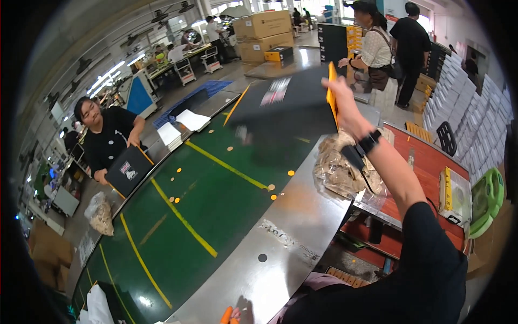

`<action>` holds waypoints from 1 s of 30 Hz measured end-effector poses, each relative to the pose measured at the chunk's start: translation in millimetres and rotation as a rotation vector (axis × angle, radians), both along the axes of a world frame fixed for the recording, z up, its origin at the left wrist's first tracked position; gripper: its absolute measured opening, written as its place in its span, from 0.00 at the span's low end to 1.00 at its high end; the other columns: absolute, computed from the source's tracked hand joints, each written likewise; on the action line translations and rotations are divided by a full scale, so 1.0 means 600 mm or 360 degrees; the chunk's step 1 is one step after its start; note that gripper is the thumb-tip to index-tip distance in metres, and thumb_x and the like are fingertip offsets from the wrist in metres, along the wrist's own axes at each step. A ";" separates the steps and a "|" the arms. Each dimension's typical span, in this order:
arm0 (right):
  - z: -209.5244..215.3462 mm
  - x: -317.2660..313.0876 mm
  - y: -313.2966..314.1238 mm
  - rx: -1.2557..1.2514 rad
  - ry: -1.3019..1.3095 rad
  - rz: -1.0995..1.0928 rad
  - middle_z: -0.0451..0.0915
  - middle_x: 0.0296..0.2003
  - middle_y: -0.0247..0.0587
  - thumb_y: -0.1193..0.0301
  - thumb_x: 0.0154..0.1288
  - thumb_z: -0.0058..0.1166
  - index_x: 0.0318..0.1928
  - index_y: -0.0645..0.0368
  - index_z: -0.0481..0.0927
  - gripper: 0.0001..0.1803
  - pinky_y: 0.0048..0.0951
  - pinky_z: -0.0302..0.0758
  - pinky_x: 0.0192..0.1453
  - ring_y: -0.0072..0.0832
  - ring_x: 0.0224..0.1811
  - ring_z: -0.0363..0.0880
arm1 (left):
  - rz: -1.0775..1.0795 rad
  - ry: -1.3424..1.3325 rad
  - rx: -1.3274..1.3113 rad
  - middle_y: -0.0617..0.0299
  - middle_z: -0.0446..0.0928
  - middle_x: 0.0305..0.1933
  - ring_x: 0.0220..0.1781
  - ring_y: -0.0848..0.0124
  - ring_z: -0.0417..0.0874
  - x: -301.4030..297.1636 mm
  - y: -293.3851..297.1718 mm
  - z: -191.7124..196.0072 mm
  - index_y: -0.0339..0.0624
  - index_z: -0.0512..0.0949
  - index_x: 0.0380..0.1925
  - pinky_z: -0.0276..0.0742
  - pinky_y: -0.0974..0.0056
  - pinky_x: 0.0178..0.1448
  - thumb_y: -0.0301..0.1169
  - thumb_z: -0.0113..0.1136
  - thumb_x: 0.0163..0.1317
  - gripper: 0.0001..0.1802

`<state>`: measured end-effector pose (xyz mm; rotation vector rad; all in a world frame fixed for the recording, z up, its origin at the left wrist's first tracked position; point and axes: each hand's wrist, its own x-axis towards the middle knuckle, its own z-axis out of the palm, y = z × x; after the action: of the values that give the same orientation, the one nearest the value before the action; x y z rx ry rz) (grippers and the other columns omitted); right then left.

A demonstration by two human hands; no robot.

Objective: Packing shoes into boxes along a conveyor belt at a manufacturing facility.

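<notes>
Site type: factory packing line / warehouse floor. Evidence: long green conveyor belt (205,189) w/ yellow lane markings, steel side rail (291,227) along its edge. Co-worker (108,135) stationed opposite side of belt. Large cardboard cartons (264,32) stacked on pallets at rear. White boxes (475,124) stacked high at right wall. Ceiling fans (162,16) and strip lighting overhead, more workstations w/ staff in bkgd.
</notes>
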<state>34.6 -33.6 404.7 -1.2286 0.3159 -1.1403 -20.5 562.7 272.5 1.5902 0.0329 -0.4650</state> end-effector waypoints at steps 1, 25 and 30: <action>0.008 0.006 -0.021 0.0011 0.0027 -0.0137 0.68 0.40 0.38 0.60 0.60 0.59 0.48 0.55 0.69 0.21 0.26 0.72 0.41 0.22 0.42 0.69 | -0.0190 -0.0083 0.0181 0.52 0.77 0.57 0.57 0.69 0.76 0.005 0.001 -0.007 0.31 0.70 0.61 0.68 0.66 0.64 0.31 0.54 0.70 0.22; -0.346 0.044 0.550 -0.2593 0.1506 0.2009 0.43 0.72 0.66 0.47 0.32 0.76 0.67 0.51 0.64 0.59 0.70 0.48 0.69 0.75 0.72 0.35 | 0.1239 0.0035 0.0274 0.54 0.82 0.45 0.40 0.68 0.83 0.277 0.551 0.113 0.46 0.66 0.59 0.78 0.63 0.45 0.39 0.44 0.72 0.19; -0.382 0.053 0.621 -0.2810 0.1590 0.2045 0.40 0.71 0.72 0.39 0.29 0.73 0.69 0.53 0.62 0.64 0.80 0.37 0.65 0.80 0.70 0.31 | 0.1630 0.0215 0.0113 0.48 0.76 0.56 0.53 0.59 0.78 0.329 0.722 0.046 0.47 0.63 0.62 0.73 0.52 0.56 0.43 0.44 0.72 0.23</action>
<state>66.1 338.9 175.4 -2.7553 -0.9368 0.7881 176.8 995.9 300.4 1.3942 0.9255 0.2397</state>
